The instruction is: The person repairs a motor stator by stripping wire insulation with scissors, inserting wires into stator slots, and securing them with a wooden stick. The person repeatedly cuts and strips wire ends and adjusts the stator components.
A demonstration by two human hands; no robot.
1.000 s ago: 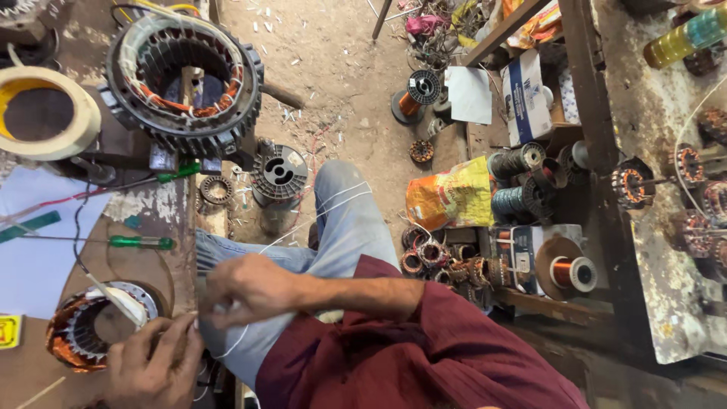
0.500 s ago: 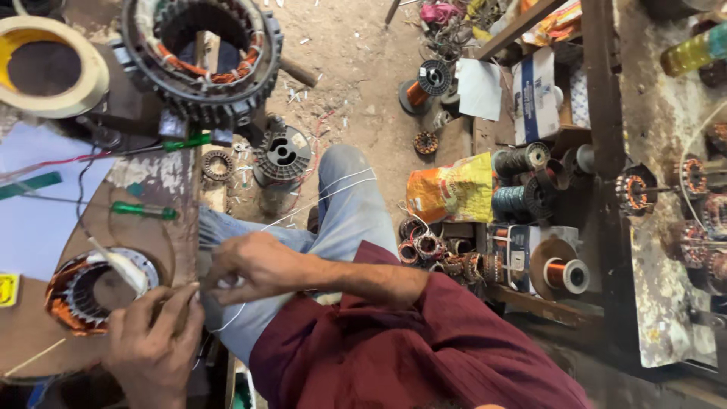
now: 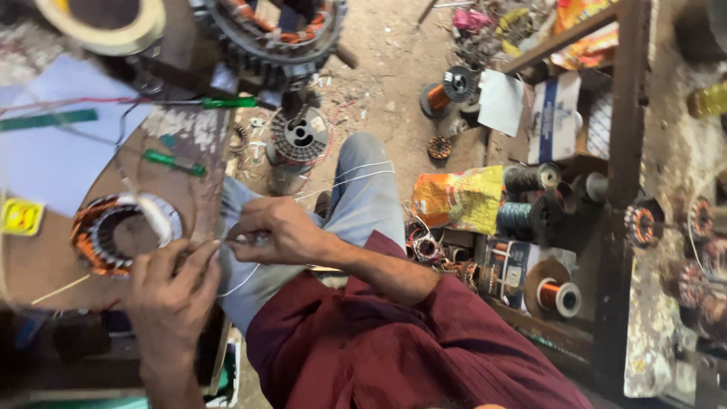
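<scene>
The left hand (image 3: 173, 291) hovered at the edge of the brown table (image 3: 53, 261), its fingers drawn together and pinching a thin white thread (image 3: 241, 282) that ran across to the right hand (image 3: 274, 231). The right hand was closed as well, thumb and fingertips pressed on the same thread just above the knee in blue jeans; the two hands sat close, almost touching. Just beside the left hand, on the table, lay a small stator (image 3: 113, 231) with copper-orange windings round its ring and a white strip across its top. Farther up the table lay a green-handled screwdriver (image 3: 176, 162), a second one with a green grip (image 3: 227, 102), and a sheet of white paper (image 3: 53, 155). A large finned stator (image 3: 269, 30) stood at the table's far end, and a smaller grey rotor (image 3: 301, 136) sat on the dirt floor below it. To the right, a yellow-orange bag (image 3: 458, 198) leaned by a wooden shelf, near spools of copper wire (image 3: 559, 294).
</scene>
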